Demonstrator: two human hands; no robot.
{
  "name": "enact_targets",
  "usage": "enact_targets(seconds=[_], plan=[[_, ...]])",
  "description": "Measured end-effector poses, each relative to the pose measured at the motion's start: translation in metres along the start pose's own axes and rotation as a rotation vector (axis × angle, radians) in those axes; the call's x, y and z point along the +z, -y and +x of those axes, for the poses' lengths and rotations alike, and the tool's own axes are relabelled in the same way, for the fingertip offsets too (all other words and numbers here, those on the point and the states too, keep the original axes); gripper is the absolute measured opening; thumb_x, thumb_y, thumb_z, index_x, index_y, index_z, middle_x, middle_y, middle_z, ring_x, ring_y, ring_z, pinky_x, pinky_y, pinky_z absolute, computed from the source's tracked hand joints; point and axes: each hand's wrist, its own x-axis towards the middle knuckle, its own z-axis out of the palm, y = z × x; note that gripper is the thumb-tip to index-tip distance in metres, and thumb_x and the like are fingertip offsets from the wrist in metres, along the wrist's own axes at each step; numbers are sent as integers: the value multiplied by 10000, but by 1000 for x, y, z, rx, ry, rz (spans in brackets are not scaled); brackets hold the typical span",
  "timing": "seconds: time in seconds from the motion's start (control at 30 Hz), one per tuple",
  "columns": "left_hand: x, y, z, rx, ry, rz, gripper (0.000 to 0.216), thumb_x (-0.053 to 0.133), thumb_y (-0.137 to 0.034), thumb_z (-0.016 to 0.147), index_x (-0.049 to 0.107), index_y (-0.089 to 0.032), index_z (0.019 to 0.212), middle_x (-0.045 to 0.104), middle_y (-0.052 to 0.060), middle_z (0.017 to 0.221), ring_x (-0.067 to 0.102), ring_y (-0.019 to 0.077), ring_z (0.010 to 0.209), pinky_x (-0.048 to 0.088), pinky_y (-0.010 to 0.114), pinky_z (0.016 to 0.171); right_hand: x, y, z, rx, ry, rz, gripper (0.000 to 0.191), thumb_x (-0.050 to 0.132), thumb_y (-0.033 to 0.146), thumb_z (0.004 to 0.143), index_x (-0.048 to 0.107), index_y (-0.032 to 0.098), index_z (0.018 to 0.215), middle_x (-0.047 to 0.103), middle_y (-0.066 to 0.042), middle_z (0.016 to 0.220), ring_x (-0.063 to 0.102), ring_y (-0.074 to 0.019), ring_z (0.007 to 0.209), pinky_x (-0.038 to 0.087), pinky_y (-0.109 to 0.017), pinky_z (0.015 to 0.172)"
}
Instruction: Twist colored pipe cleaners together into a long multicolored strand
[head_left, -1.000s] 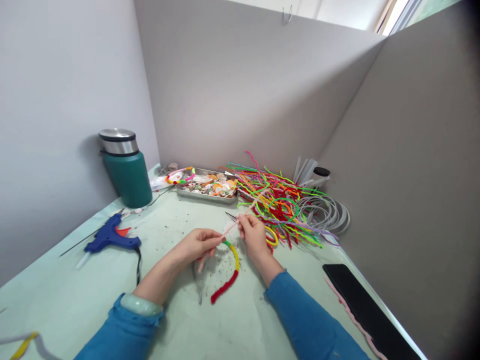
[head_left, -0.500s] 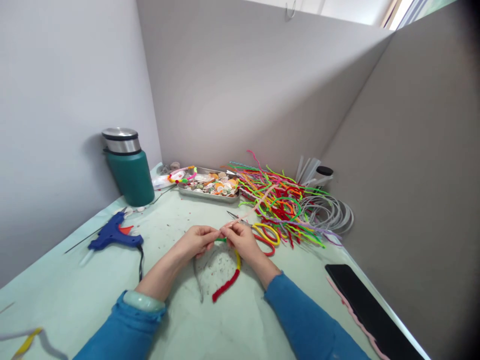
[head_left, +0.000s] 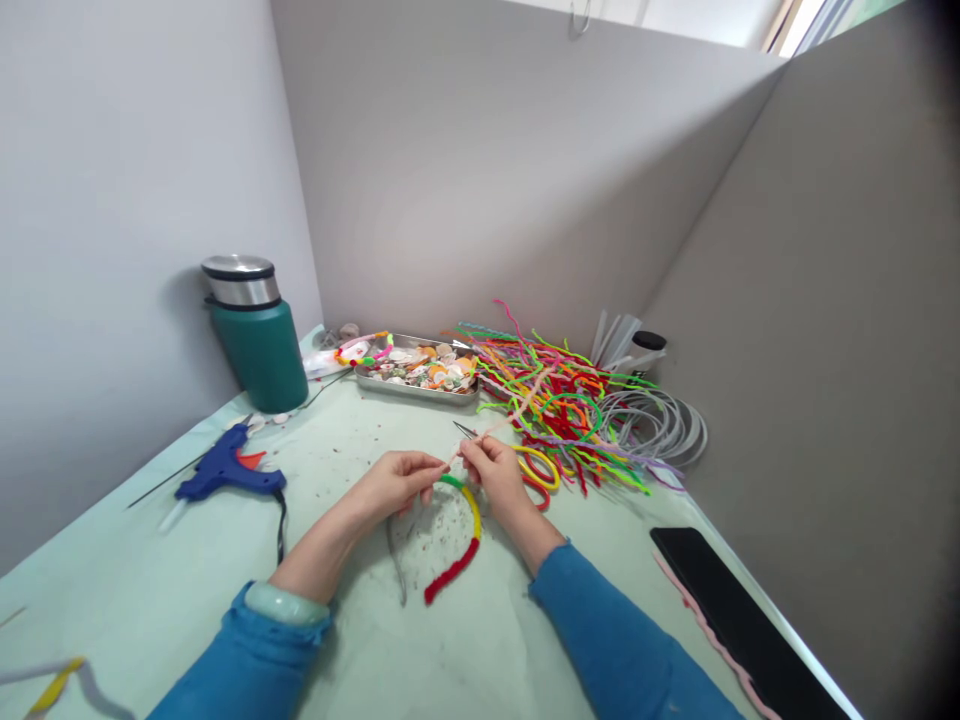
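A grey headband (head_left: 475, 515) curves below my hands. Its right side is wrapped in red, yellow and green fuzzy pipe cleaner, while the left end is bare grey. My left hand (head_left: 401, 485) pinches the headband near its top, just beyond the green part. A pale pink pipe cleaner (head_left: 519, 412) runs from that pinch through the fingers of my right hand (head_left: 496, 478), its free length trailing toward the back right. My right hand is closed on this strand, a short gap from my left fingertips. Scissors (head_left: 553, 470) with red and yellow handles lie partly hidden behind my right hand.
A blue glue gun (head_left: 229, 472) and a green bottle (head_left: 261, 350) stand at left. Behind are a metal tray (head_left: 420, 394) of buttons, heaped pipe cleaners (head_left: 555, 400) and coiled grey bands (head_left: 675, 425). A black phone-like slab (head_left: 735, 610) lies at right.
My right hand has moved slightly right, away from my left, drawing out a short stretch of pink pipe cleaner between them. More of the green wrapping shows.
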Motion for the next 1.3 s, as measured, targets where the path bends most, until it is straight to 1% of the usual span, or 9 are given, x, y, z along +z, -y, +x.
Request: enact_targets(seconds=[0.07, 0.23, 0.33, 0.43, 0.53, 0.7, 0.87, 1.03, 1.3], plan=[[1, -2, -1, 3, 7, 39, 492, 544, -523, 711, 606, -116, 980, 543, -17, 565, 314, 41, 359, 233, 189, 366, -1, 0, 1, 1, -35, -16, 268, 577, 379, 722, 525, 151, 590, 428, 54, 446, 342, -65, 411, 268, -206, 429], [2, -6, -3, 40, 7, 169, 418, 520, -473, 736, 622, -128, 949, 533, -27, 519, 331, 62, 371, 241, 196, 394, -1, -1, 1, 23, -59, -8, 271, 584, 376, 701, 519, 152, 562, 413, 54, 448, 330, -64, 412, 258, -204, 420], [0, -2, 0, 100, -169, 339, 327, 505, -401, 756, 629, -161, 942, 576, -14, 528, 387, 90, 416, 265, 203, 449, 1, -2, 1, 15, -76, -1, 249, 583, 358, 694, 532, 150, 567, 419, 51, 465, 333, -64, 421, 251, -201, 415], [0, 2, 2, 211, -359, 578, 179, 501, -288, 757, 644, -185, 787, 609, 14, 573, 471, 117, 512, 289, 212, 535, 3, -3, 1, 40, -70, 43, 229, 581, 344, 688, 531, 151, 575, 415, 53, 471, 323, -60, 415, 234, -199, 407], [2, 1, 0, 261, -402, 665, 147, 503, -253, 747, 628, -188, 705, 615, 24, 597, 490, 124, 545, 284, 215, 558, 4, -3, 1, 69, -78, 76, 231, 576, 351, 689, 530, 149, 587, 406, 56, 470, 309, -59, 409, 222, -201, 404], [3, -7, -5, 257, -82, 451, 221, 484, -335, 769, 619, -164, 731, 622, 7, 591, 470, 108, 514, 313, 200, 531, 2, -5, 3, 26, -92, -6, 252, 568, 366, 698, 511, 158, 567, 394, 59, 470, 315, -68, 434, 261, -204, 435], [-1, -6, -3, 204, -183, 389, 356, 526, -464, 728, 669, -155, 831, 587, -7, 592, 388, 83, 464, 264, 198, 456, 1, 0, 0, -50, 21, -190, 230, 557, 330, 708, 501, 163, 560, 421, 46, 500, 357, -83, 486, 293, -202, 465], [-3, -6, 1, 136, -253, 151, 437, 533, -509, 711, 654, -143, 917, 593, -4, 645, 358, 61, 430, 265, 197, 420, 12, 6, -16, -179, 298, -337, 226, 478, 267, 760, 497, 168, 557, 416, 45, 510, 358, -80, 495, 272, -191, 465], [0, -6, 2, 85, -257, -209, 334, 628, -425, 656, 581, -112, 764, 584, -5, 639, 264, 8, 357, 188, 180, 345, 21, 10, -29, -422, 473, -624, 211, 497, 171, 728, 477, 167, 518, 427, 41, 491, 354, -71, 469, 239, -202, 475]])
